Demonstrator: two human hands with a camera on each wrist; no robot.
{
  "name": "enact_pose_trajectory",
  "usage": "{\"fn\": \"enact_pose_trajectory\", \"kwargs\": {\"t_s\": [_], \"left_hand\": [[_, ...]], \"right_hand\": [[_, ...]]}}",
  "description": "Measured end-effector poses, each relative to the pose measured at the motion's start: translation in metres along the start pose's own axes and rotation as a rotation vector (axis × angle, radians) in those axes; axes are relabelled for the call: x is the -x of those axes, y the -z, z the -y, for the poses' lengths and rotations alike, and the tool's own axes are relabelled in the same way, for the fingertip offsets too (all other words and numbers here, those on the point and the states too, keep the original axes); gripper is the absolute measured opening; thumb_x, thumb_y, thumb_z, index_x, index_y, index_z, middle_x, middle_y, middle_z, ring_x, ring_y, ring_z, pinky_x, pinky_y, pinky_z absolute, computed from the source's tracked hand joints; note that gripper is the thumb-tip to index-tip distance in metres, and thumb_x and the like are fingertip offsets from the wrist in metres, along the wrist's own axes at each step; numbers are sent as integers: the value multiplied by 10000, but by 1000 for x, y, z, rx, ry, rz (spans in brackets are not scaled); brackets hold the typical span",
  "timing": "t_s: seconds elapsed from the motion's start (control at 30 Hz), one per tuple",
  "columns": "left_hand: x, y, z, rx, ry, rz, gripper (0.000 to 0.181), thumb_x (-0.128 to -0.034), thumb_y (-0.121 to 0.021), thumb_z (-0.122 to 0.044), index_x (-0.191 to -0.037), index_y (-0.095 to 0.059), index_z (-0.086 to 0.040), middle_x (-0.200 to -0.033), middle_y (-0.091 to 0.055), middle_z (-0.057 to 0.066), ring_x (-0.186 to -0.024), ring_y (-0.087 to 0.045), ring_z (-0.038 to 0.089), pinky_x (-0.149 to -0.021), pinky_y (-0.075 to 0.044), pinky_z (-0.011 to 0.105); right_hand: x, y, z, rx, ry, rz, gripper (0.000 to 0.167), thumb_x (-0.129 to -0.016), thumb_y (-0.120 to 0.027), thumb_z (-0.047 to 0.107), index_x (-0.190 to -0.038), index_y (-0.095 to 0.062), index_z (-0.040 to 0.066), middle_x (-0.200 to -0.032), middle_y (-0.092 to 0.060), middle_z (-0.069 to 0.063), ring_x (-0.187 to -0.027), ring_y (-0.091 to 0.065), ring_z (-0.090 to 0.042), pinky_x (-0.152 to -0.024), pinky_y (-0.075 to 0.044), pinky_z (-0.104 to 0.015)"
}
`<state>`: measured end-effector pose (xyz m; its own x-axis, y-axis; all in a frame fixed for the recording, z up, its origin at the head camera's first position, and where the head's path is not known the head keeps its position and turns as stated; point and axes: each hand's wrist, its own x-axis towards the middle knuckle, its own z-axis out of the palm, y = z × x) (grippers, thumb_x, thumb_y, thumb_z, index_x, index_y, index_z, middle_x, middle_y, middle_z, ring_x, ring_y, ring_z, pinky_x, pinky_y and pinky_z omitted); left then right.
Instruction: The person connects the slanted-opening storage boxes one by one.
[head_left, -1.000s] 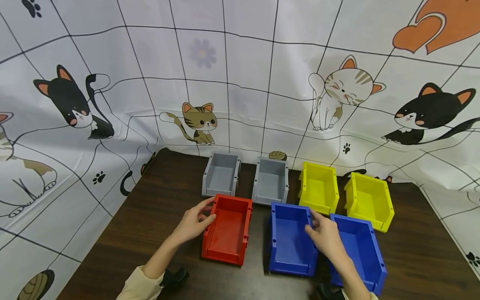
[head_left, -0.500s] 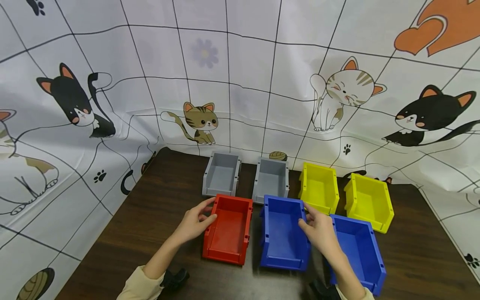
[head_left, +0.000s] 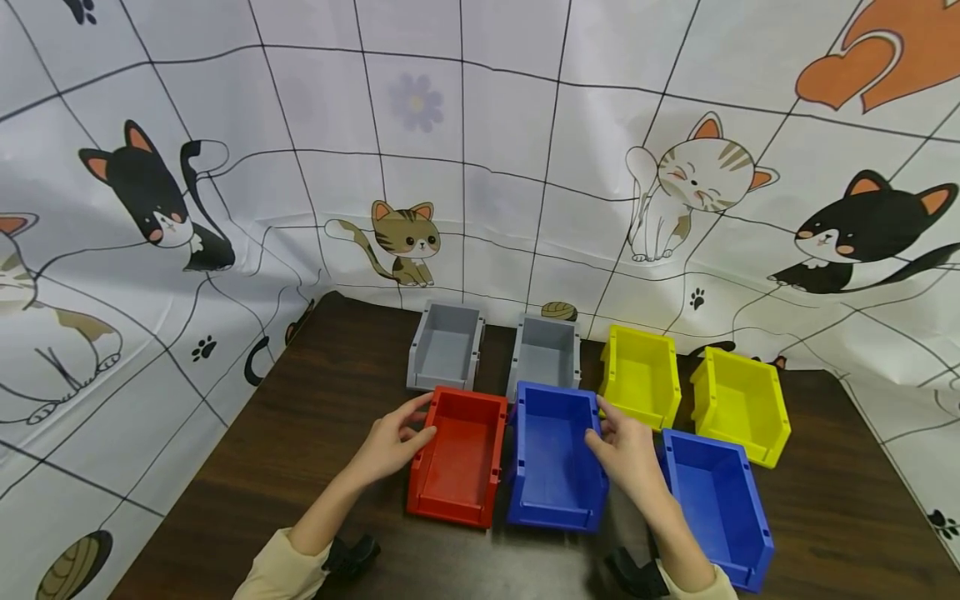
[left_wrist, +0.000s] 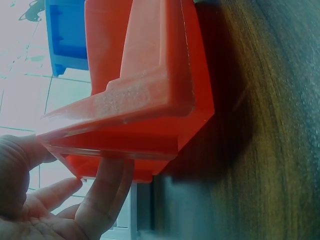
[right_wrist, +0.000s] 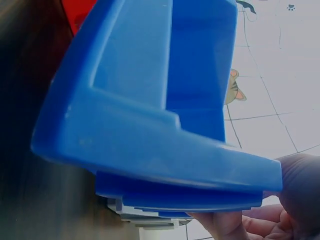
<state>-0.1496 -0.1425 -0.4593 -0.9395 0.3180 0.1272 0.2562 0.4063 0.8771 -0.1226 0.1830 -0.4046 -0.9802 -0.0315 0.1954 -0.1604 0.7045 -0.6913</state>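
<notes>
A red open-front bin [head_left: 459, 454] sits on the table with its left wall in the grip of my left hand [head_left: 390, 443]. In the left wrist view, that hand's thumb is at the top rim and its fingers [left_wrist: 106, 192] reach along the outer side of the red bin [left_wrist: 145, 95]. Close to the red bin's right side is a blue bin [head_left: 558, 462]. My right hand [head_left: 628, 450] pinches the blue bin's right wall; in the right wrist view the thumb [right_wrist: 299, 182] lies at the rim. I cannot tell whether the blue bin's base touches the table.
Behind stand two grey bins [head_left: 448, 346] and two yellow bins [head_left: 641, 375]. A second blue bin [head_left: 718, 504] is to the right of my right forearm. A cat-printed sheet [head_left: 495, 167] hangs along the back and left of the dark wooden table [head_left: 300, 425].
My right hand has moved left and slightly away from me with the blue bin, narrowing the gap to the red bin. The left hand and red bin have hardly moved.
</notes>
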Motion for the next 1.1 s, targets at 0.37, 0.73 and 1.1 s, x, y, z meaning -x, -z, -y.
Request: {"fn": "enact_pose_trajectory", "kwargs": {"t_s": [0.37, 0.73, 1.1], "left_hand": [[0, 1, 0, 22, -17, 7, 513, -911, -607, -92, -1367, -416, 46, -1170, -566, 320, -698, -660, 277, -598, -505, 244], [1, 1, -2, 26, -10, 11, 519, -914, -604, -94, -1372, -408, 47, -1171, -563, 322, -692, -657, 271, -588, -502, 242], [1, 1, -3, 22, -2, 18, 521, -911, -599, -78, -1375, -404, 55, -1176, -554, 330, -682, -657, 277, -569, -511, 231]], "right_hand": [[-1, 1, 6, -11, -43, 3, 496, -817, -615, -17, -1286, -492, -117, -693, -611, -92, -379, -291, -55, -394, -263, -200], [0, -3, 9, -3, -44, 12, 516, -809, -628, -36, -1285, -466, -152, -689, -612, -112, -424, -390, -95, -406, -329, -202], [1, -1, 14, 35, 22, 36, 482, -860, -585, -9, -1297, -443, -154, -552, -452, 4, -383, -303, -47, -378, -289, -203]]}}
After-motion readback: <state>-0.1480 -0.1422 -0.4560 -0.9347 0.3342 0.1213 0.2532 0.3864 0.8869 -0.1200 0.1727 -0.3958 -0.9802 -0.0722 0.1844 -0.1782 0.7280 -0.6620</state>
